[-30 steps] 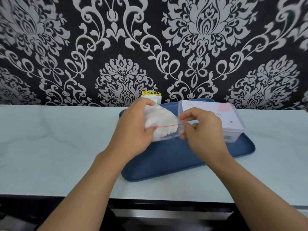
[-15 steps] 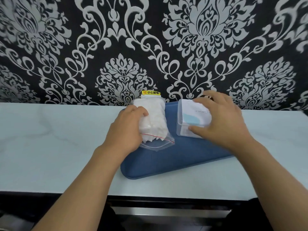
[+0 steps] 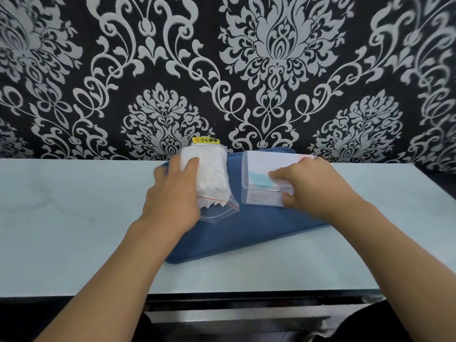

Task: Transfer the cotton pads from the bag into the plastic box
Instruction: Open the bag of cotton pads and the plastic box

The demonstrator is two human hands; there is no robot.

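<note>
A clear zip bag [image 3: 212,178] stuffed with white cotton pads lies on the blue tray [image 3: 246,233], its red-lined mouth toward me. My left hand [image 3: 172,193] rests on the bag's left side with the thumb on top of it. To the right stands the clear plastic box [image 3: 261,178] with a lid bearing a blue and pink label. My right hand [image 3: 311,186] grips the box's right front corner, fingers on the lid and thumb at the front wall. The lid looks closed.
The tray sits on a pale marble-look counter [image 3: 74,218] against a black and silver patterned wall. A small white item with a yellow warning label [image 3: 206,140] stands behind the bag. The counter's front edge [image 3: 222,292] drops off near me.
Both hands earlier pinched the bag's zip mouth. The bag now lies on the tray under my left hand, and my right hand has moved right onto the box.
</note>
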